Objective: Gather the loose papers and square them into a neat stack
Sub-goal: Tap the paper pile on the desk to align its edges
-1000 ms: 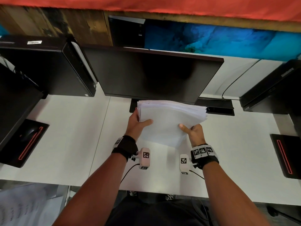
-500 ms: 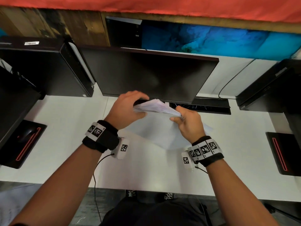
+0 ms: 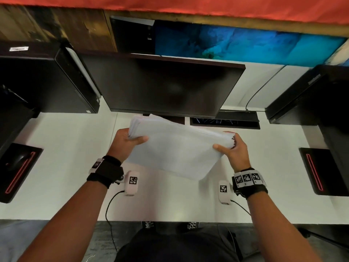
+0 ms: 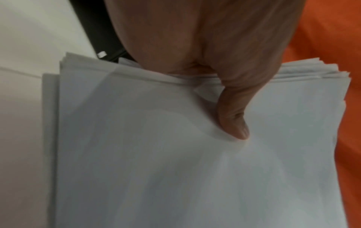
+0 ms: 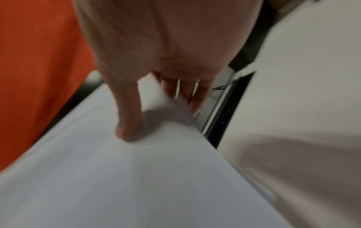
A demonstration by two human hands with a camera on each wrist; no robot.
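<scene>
**Paper stack held in both hands above the desk**

The papers (image 3: pixel 175 148) are a thick sheaf of thin, matte white sheets, held tilted over the smooth white desk (image 3: pixel 62 167), in front of the glossy black monitor (image 3: pixel 166 87). The left hand (image 3: pixel 125 142) clamps the sheaf's 9 o'clock edge, thumb pressed on the top sheet, which dimples round it in the left wrist view. The right hand (image 3: pixel 233 150) clamps the 3 o'clock edge the same way. Sheet edges fan unevenly at the corners. Fingers under the sheaf are hidden. The right wrist view is blurred. Black computer cases (image 3: pixel 47 80) flank the monitor at 10 and 2 o'clock.
</scene>
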